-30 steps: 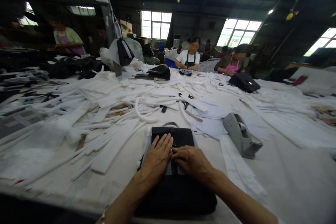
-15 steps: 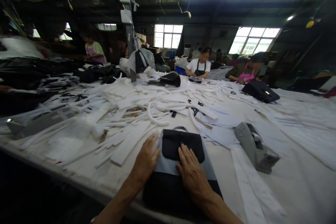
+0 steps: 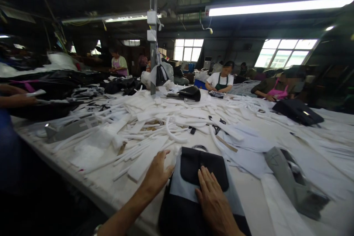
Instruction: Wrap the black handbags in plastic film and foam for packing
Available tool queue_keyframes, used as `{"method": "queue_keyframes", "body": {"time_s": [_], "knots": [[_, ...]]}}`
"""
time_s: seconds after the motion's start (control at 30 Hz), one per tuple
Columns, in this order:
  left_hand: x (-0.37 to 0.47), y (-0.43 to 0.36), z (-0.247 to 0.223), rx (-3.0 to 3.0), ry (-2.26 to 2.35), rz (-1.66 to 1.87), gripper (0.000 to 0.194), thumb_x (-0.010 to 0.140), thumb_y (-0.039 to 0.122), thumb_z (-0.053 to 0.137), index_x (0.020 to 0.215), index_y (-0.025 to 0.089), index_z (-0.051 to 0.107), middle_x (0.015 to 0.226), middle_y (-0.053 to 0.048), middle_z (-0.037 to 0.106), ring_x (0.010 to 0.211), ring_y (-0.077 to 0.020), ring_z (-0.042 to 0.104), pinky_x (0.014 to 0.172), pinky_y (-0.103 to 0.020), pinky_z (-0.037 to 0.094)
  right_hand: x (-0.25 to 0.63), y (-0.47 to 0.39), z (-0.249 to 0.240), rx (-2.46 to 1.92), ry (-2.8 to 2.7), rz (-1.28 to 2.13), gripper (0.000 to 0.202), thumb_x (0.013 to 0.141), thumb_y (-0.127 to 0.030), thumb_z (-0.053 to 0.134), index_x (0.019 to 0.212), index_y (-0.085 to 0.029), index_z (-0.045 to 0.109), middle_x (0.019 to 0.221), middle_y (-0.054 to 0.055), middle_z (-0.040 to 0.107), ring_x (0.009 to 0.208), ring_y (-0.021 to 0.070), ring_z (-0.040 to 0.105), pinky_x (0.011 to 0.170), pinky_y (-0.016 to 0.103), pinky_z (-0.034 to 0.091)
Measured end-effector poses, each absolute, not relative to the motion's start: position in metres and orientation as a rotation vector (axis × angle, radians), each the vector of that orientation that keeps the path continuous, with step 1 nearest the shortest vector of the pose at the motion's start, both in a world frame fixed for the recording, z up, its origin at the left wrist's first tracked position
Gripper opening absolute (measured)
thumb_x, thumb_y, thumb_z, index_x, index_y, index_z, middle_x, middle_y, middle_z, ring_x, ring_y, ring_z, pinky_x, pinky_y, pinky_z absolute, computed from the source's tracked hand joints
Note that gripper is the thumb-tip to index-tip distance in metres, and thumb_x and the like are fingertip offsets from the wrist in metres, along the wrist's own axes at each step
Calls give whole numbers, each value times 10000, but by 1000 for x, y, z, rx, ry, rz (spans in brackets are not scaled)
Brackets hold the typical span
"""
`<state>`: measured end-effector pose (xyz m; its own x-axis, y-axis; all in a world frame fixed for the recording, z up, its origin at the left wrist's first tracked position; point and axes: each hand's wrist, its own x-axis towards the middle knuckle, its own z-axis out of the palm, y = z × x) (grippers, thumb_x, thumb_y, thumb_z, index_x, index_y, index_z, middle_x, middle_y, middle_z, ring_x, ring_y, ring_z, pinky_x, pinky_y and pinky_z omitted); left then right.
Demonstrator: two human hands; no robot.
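Note:
A black bag (image 3: 177, 210) lies in front of me with its flap (image 3: 190, 162) toward the far end. Between flap and body shows a pale, translucent sheet (image 3: 184, 195), and a thin loop handle (image 3: 200, 148) sticks out at the top. My right hand (image 3: 214, 199) rests flat on the flap's lower edge and the sheet, fingers stretched out. At the bag's left edge is my left hand (image 3: 157, 173), fingers curved and thumb apart, with nothing held in it. Whether its thumb touches the edge I cannot tell.
Grey tape dispensers stand right (image 3: 297, 180) and left (image 3: 74, 127). White foam strips (image 3: 146, 151) and sheets cover much of the table. Another black bag (image 3: 297, 111) lies at the right. A co-worker's hands (image 3: 16, 96) are at far left; a post (image 3: 153, 51) rises beyond.
My view has turned left, so the scene sits farther right and lower. My left hand's fingers have come away from the bag's edge. A co-worker's hands have come into view at the left.

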<state>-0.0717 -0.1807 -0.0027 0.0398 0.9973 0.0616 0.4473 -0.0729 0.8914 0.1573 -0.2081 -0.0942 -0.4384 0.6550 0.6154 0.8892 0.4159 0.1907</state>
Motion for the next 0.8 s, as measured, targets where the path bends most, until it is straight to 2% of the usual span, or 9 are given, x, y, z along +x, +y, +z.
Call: {"method": "queue_keyframes", "body": {"time_s": [0.1,0.17,0.23,0.3,0.4,0.5,0.6,0.7,0.8], "knots": [[-26,-181,8,2047,1144,1069,358,828,160,477,1167,211,579,1186,-63,599,1126,-195,538,1012,-332,417,158,-206,-96,-1259,-2220,-747,449,959,-288,397,1345,-76,484,1381,184,513,1259,296,504,985,434,480],[1,-176,2,2243,905,982,396,812,75,429,1148,202,595,1164,-64,605,1094,-178,542,1000,-307,418,156,-205,-96,-1222,-2210,-755,438,950,-211,371,1359,-96,475,1337,155,563,1237,277,529,974,421,489],[17,-165,-11,2293,915,894,369,806,49,408,1081,177,619,1078,-75,619,997,-176,569,934,-298,452,154,-205,-95,-1211,-2156,-747,440,944,-203,379,1363,-105,475,1315,133,587,1218,261,547,960,394,502],[20,-153,-25,2225,1081,859,295,830,60,399,983,167,628,979,-67,617,893,-163,586,866,-280,469,152,-205,-94,-1222,-2078,-723,434,947,-261,420,1341,-100,501,1326,126,580,1207,257,557,951,373,513],[14,-143,-34,2154,1262,819,222,840,79,435,943,174,608,956,-49,611,864,-149,598,836,-253,460,155,-207,-90,-1166,-2042,-710,390,936,-289,475,1275,-119,569,1298,94,608,1176,250,583,938,354,528],[15,-143,-18,2207,1364,667,203,843,94,463,958,189,602,967,-41,632,867,-152,620,818,-246,456,161,-210,-87,-1082,-2089,-739,352,914,-254,509,1227,-128,609,1252,79,641,1134,246,614,907,338,552],[30,-137,8,2315,1449,425,151,882,180,477,929,192,620,921,-64,671,853,-205,654,779,-296,470,162,-211,-87,-1086,-2136,-701,380,893,-235,529,1253,-132,594,1274,81,624,1140,259,611,903,349,563],[57,-118,27,2433,1560,413,208,934,252,427,957,192,625,939,-93,682,894,-245,659,758,-329,475,157,-209,-94,-1110,-2046,-649,360,895,-265,523,1218,-138,617,1254,83,637,1131,279,615,902,390,567],[79,-97,24,2477,1733,479,268,962,265,388,1015,164,630,986,-128,682,969,-259,644,812,-354,474,156,-203,-105,-1101,-1969,-659,355,896,-292,511,1184,-126,635,1209,104,663,1120,293,620,897,410,569]]}}
